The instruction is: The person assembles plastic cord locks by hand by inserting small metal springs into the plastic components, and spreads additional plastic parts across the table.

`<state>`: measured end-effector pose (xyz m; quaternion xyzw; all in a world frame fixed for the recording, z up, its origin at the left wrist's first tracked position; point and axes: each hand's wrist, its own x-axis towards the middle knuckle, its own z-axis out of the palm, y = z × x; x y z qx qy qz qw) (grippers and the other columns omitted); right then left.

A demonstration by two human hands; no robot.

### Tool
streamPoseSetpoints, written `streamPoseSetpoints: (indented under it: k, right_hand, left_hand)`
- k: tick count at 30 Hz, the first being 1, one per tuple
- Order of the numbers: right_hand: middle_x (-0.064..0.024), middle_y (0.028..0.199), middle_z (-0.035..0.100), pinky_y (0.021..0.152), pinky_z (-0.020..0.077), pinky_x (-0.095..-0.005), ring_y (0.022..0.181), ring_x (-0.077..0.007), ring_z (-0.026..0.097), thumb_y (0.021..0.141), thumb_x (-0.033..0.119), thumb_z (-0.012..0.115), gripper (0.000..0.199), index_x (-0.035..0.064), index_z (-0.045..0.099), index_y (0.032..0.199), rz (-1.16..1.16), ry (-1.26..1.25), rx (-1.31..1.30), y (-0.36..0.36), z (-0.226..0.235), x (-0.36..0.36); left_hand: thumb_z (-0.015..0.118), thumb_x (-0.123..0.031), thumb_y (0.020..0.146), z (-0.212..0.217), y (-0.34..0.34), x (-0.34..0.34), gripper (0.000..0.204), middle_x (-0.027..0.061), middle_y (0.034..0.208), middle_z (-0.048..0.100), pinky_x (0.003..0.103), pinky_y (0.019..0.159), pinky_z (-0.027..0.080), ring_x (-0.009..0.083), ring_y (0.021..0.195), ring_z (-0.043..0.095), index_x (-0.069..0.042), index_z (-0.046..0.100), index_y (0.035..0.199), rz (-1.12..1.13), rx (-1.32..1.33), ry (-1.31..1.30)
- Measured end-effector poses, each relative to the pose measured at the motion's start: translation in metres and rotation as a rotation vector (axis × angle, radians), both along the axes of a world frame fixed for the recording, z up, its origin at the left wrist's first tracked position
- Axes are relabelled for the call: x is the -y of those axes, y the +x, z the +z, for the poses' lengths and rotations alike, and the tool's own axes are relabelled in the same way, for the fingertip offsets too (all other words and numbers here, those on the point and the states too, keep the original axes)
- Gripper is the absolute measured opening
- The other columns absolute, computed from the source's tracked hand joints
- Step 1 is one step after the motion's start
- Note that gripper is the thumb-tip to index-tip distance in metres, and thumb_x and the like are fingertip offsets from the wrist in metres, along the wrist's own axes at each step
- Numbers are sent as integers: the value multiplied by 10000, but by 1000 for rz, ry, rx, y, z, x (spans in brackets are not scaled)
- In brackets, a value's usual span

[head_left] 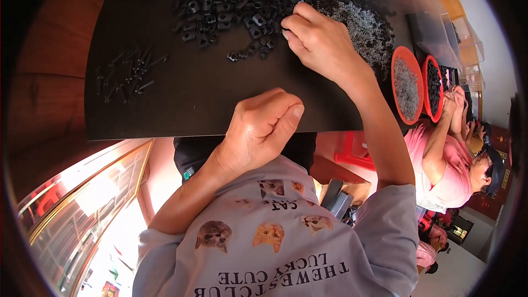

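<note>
My left hand (264,126) is closed in a fist above the table's near edge, thumb pressed against the curled index finger; whatever it may hold is hidden. Farther forward, my right hand (324,41) reaches to the edge of a heap of small black plastic parts (224,20). Its fingers are curled together, and I cannot make out what is between them. Just beside its knuckles lies a heap of small silvery spring-like pieces (366,30). A few black parts (250,52) lie apart from the heap, left of the right hand.
Thin black pin-like pieces (132,74) are scattered on the black table (187,93) at the left. An orange bowl (394,85) of silvery pieces and a red bowl (438,111) of black parts stand at the right. Beyond them sits a co-worker in pink (448,159).
</note>
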<state>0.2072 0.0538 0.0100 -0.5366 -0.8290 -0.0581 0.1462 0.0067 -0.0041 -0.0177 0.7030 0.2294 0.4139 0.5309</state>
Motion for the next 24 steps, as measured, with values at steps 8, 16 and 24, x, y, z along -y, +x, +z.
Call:
streamPoseSetpoints:
  k: [8,16,24]
  right_hand:
    - [-49,907,568,561,523,-391,730,-262,639,838,87,670,138,73,663,976,-24,44,-101,4,4,17]
    - [-84,910,574,602,529,-418,749,-293,651,838,78,639,79,37,635,905,-33,-49,16,-4,5,13]
    - [-109,909,583,618,533,-445,758,-328,658,817,70,626,61,13,615,837,-74,-51,37,-4,6,15]
  left_hand:
    - [553,-131,996,-1,1,0,209,73,740,613,252,523,440,108,583,558,32,654,912,7,-10,-21]
    - [556,-148,997,-1,1,0,220,71,737,615,259,558,454,112,613,563,28,654,910,12,-46,-5]
    - [553,-146,1000,-3,2,1,223,62,743,616,254,556,454,103,609,554,33,652,911,16,-34,-42]
